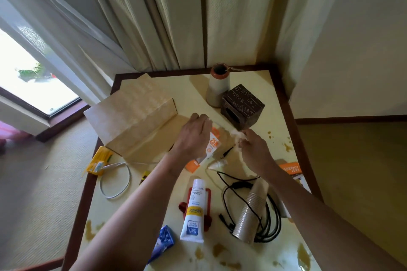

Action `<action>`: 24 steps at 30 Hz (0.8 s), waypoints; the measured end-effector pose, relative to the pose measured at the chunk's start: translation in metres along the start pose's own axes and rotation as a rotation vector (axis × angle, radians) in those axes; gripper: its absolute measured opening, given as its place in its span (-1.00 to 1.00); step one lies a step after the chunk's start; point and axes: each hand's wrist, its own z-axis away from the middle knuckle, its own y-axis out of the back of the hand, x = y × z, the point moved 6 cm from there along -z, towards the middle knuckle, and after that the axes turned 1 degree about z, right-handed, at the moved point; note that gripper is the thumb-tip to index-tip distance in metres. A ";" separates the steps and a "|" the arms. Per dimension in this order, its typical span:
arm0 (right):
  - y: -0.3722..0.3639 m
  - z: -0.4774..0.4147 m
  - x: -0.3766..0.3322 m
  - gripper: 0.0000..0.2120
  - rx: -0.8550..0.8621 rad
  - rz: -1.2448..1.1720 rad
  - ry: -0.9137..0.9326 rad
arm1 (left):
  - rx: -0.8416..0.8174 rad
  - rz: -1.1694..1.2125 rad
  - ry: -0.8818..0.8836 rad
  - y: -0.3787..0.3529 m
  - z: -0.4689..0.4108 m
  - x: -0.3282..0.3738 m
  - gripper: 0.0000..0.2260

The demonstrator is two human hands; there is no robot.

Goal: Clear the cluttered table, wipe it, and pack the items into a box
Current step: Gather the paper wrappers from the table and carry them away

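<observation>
Table point(189, 90) is cluttered and stained. Cardboard box point(136, 123) lies opened at 10 o'clock, one corner overhanging the table edge. Right hand point(253, 147), just past centre toward 1 o'clock, pinches a crumpled white tissue point(239, 135). Left hand point(193, 136), near it at 11 o'clock, has its fingers curled over an orange-and-white packet point(214, 144); its grip cannot be determined. Toothpaste tube point(193, 211) lies at 6 o'clock, stacked paper cups point(248, 211) at 4 o'clock. Brown stains point(304, 253) are at 5 o'clock.

I see the cream table point(191, 90) blotched with brown spills. At ten o'clock the tan box point(136, 121) overhangs the edge. At six a white tube point(193, 211) lies flat; at four, stacked paper cups point(250, 213) lie sideways over black cable point(272, 220). A crumpled tissue wad point(239, 136) is held above mid-table.
</observation>
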 end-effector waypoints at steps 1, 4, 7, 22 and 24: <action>0.007 0.012 -0.001 -0.76 0.025 -0.049 0.003 | -0.006 0.053 0.009 0.004 0.004 0.008 -0.75; 0.030 0.051 0.003 -0.84 0.105 -0.205 -0.062 | 0.050 0.209 -0.006 0.026 0.025 0.053 -0.59; 0.062 0.107 0.004 -0.82 0.123 -0.283 -0.100 | 0.010 0.439 0.083 0.023 0.057 0.103 -0.58; 0.188 0.348 0.259 -0.77 0.341 -0.508 -0.456 | -0.327 0.798 0.131 -0.204 0.246 0.346 -0.63; 0.192 0.369 0.314 -0.79 0.335 -0.488 -0.515 | -0.370 0.790 0.143 -0.256 0.271 0.370 -0.66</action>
